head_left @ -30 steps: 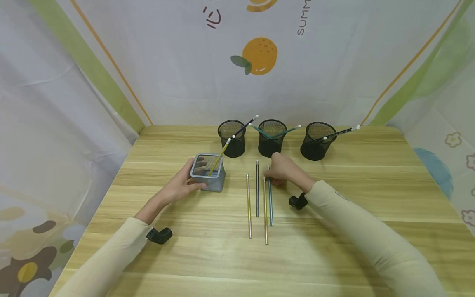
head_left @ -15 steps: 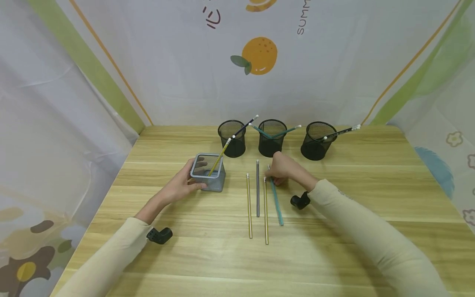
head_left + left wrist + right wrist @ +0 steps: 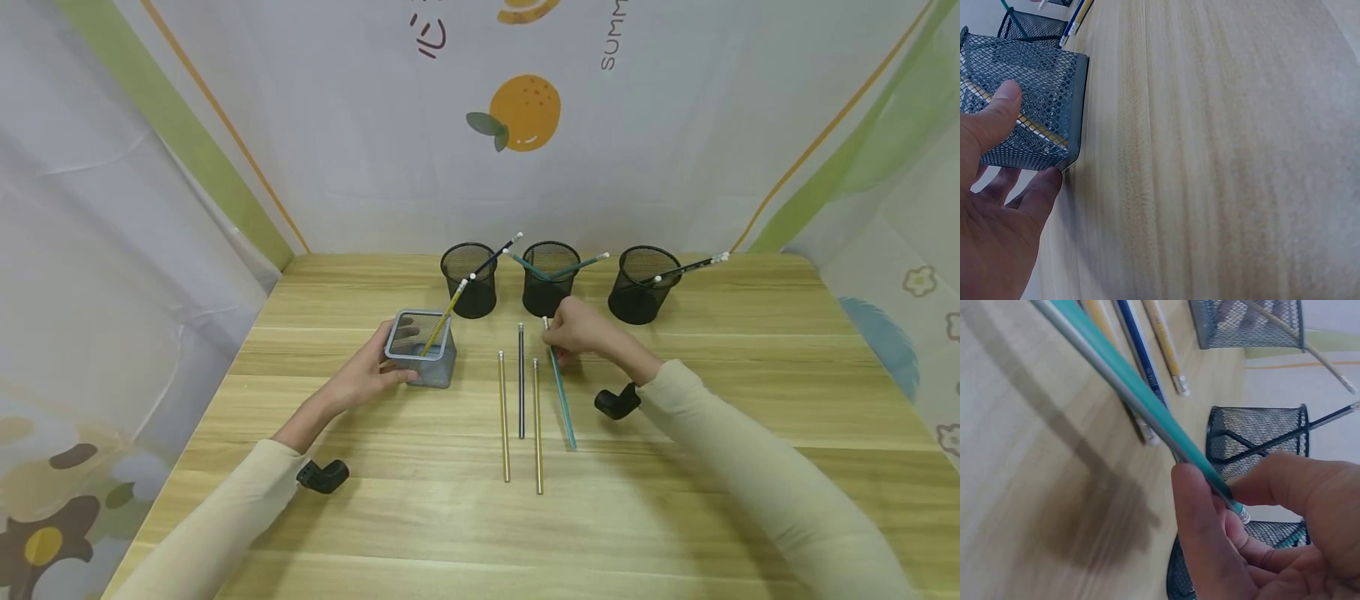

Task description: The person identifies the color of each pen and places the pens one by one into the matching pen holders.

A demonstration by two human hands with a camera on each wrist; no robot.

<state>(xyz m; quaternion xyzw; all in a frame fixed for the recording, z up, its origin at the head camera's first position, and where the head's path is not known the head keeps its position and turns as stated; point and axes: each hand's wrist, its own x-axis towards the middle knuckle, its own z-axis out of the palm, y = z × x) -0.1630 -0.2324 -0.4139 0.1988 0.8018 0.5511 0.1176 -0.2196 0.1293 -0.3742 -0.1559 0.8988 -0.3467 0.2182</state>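
My left hand [image 3: 362,375] grips a square grey mesh pencil holder [image 3: 432,375], thumb on the near wall and fingers round the far left side. Inside it leans one yellow pencil [image 3: 444,317]. Between thumb and fingers my right hand [image 3: 581,329] pinches a teal pencil [image 3: 562,392] near its white eraser end. In the right wrist view this teal pencil [image 3: 1141,397] slants over the table with a shadow below it. Just left of that hand lie a yellow pencil [image 3: 537,433], a dark blue pencil [image 3: 521,383] and another yellow pencil [image 3: 504,425], roughly side by side.
Three round black mesh cups stand in a row at the back: the left cup [image 3: 472,292] with dark blue pencils, the middle cup [image 3: 546,296] with teal ones, the right cup [image 3: 633,300] with black ones. A white printed curtain [image 3: 360,150] hangs behind the wooden table [image 3: 390,533].
My right hand has picked up the teal pencil and shifted slightly right and away from me; the pencil has turned, its lower end swinging right. The left hand and grey holder have stayed put.
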